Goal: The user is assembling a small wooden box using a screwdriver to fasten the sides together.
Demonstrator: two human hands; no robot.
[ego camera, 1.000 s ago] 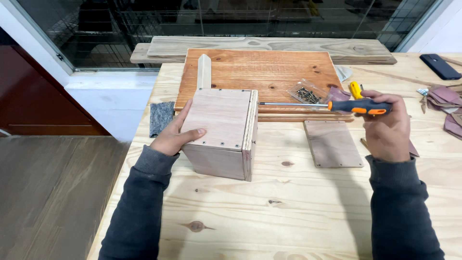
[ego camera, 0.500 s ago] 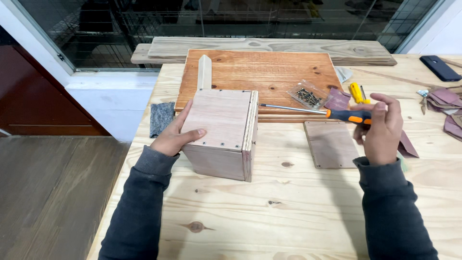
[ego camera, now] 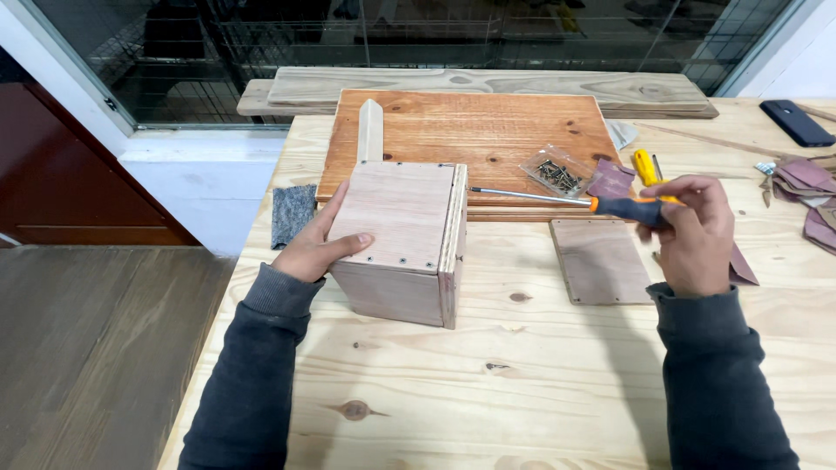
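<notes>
The wooden box's (ego camera: 399, 239) far side is hidden — the left hand (ego camera: 315, 248) lies flat against its left face; the right hand (ego camera: 692, 231) grips a screwdriver (ego camera: 570, 201), tip just right of it.

- wooden box (ego camera: 396, 239): pale pinkish-tan ply
- screwdriver (ego camera: 601, 204): orange and black handle, silver shaft
- board (ego camera: 475, 135): reddish-brown, dark knots
- counter (ego camera: 522, 383): light pine, knotty grain
- felt pad (ego camera: 292, 213): grey
- sleeves (ego camera: 248, 374): dark grey

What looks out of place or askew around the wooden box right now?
Nothing stands out. The wooden box sits flat under the left hand, the right hand holds the screwdriver, and the screws stay bagged.
</notes>
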